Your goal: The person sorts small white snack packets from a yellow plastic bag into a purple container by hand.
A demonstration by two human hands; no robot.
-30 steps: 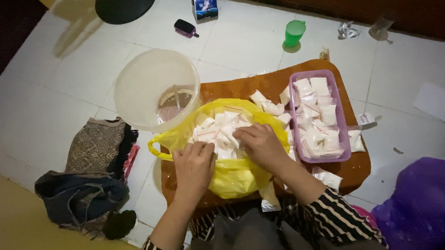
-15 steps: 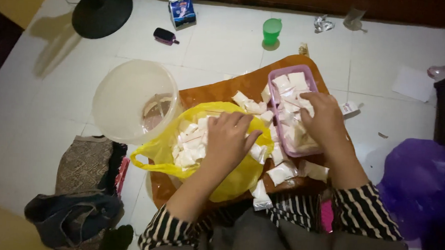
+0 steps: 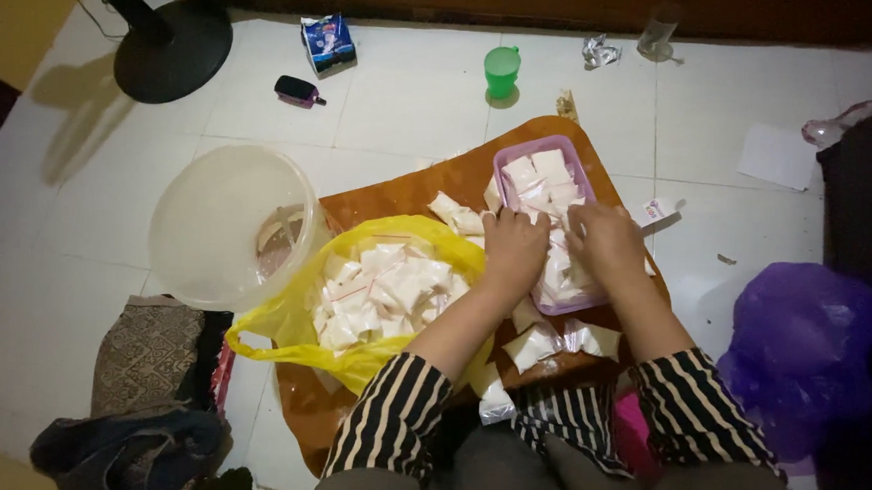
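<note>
We see soft, fairly dim indoor light from above, brightest on the white tiled floor [image 3: 413,107]. The fan stand [image 3: 170,52] throws a long shadow leftward. Corners and the right edge fall dark. The picture is slightly soft, with mild wide-angle bending at its edges.

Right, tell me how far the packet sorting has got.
Done: the purple tray already holds rows of small white packets. In hand: left hand and right hand press packets into it. Left: the yellow bag is full, and loose packets lie on the wooden board.
</note>
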